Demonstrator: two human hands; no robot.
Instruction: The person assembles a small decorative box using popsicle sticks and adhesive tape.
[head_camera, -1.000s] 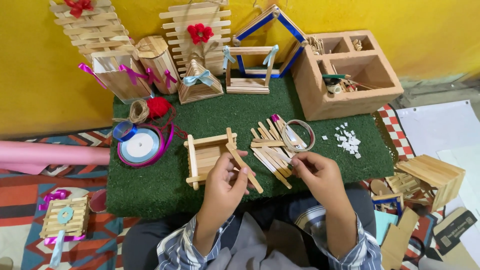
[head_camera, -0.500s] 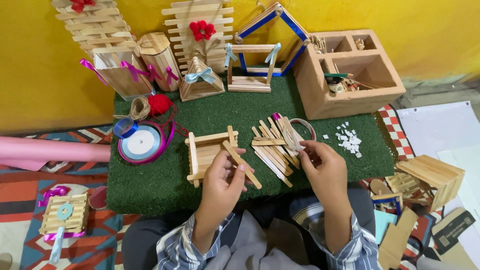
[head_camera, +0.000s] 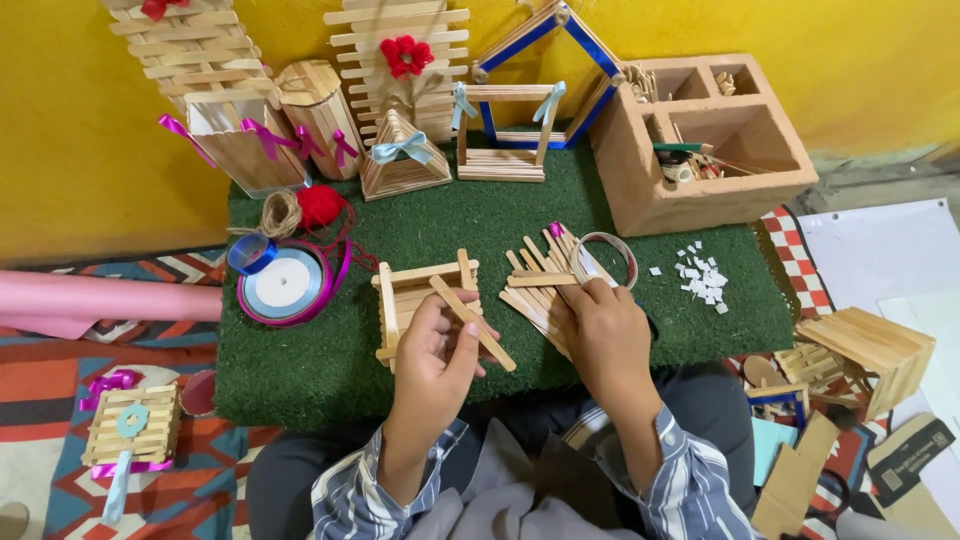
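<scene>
Hidden or unclear: the right hand (head_camera: 605, 335) covers the near end of the stick pile (head_camera: 540, 285), so the fingertips and whatever they pinch cannot be made out; cannot tell whether that grip is closed on a stick. The left hand (head_camera: 432, 355) hides the near edge of the frame (head_camera: 420, 300). The items inside the wooden box (head_camera: 700, 150) are too small to identify.

Grip: the left thumb and fingers are pinched together on one stick (head_camera: 472, 322), which lies tilted, its far end over the frame's right side and its near end pointing toward the lap. The right hand lies palm-down, fingers curled onto the pile, just beside a ring (head_camera: 604, 258).

Position: the frame sits on the green mat (head_camera: 330, 350), touching the left hand, with the pile just to its right.
</scene>
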